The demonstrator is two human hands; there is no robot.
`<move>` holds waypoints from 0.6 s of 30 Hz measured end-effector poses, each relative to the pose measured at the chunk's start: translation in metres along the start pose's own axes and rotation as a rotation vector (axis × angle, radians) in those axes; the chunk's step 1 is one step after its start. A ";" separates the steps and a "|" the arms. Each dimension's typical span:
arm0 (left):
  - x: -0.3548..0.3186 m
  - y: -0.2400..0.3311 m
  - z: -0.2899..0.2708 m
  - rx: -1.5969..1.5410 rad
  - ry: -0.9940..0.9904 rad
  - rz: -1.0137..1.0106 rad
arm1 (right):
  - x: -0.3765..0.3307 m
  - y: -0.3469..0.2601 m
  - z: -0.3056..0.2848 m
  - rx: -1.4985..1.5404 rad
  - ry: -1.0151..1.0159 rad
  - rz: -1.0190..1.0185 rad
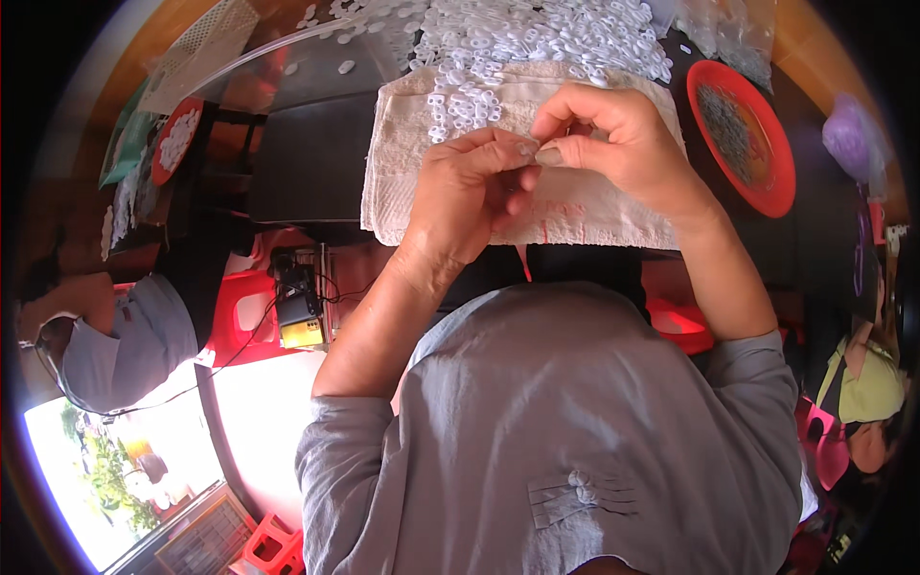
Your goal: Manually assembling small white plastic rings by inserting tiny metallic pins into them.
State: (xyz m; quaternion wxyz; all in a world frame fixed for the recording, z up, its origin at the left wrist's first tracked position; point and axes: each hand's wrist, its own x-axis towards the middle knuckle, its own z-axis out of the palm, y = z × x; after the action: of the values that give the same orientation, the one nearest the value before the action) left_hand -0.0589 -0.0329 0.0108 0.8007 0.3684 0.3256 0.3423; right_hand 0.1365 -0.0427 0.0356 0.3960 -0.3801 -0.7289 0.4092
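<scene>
A small white piece (526, 148) pinched between both hands over a towel.

The piece sits at the left hand's (467, 192) fingertips, tiny, pale, its shape too small to tell; the right hand's (613, 144) grip closes narrowly beside it, thumbs touching. Beneath lies the cream towel (402, 182); beyond, a heap of white pieces (537, 38); right, a red plate (767, 182).

Daylight glares white at the lower left, the middle is sharp, and the fisheye rim darkens and bends.
</scene>
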 end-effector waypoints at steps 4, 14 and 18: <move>-0.006 0.007 0.003 -0.069 0.135 0.035 | 0.001 0.001 0.012 -0.074 0.103 -0.017; 0.009 0.013 -0.052 1.605 0.613 0.721 | 0.001 0.019 0.011 0.125 0.189 0.126; 0.007 0.013 -0.055 1.437 0.574 0.679 | 0.000 0.022 0.012 0.044 0.157 0.099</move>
State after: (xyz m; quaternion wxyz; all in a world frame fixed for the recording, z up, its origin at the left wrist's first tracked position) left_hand -0.1018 -0.0007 -0.0090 0.1116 0.7647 0.5265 0.3545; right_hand 0.1307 -0.0383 0.0117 0.4395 -0.4379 -0.6666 0.4131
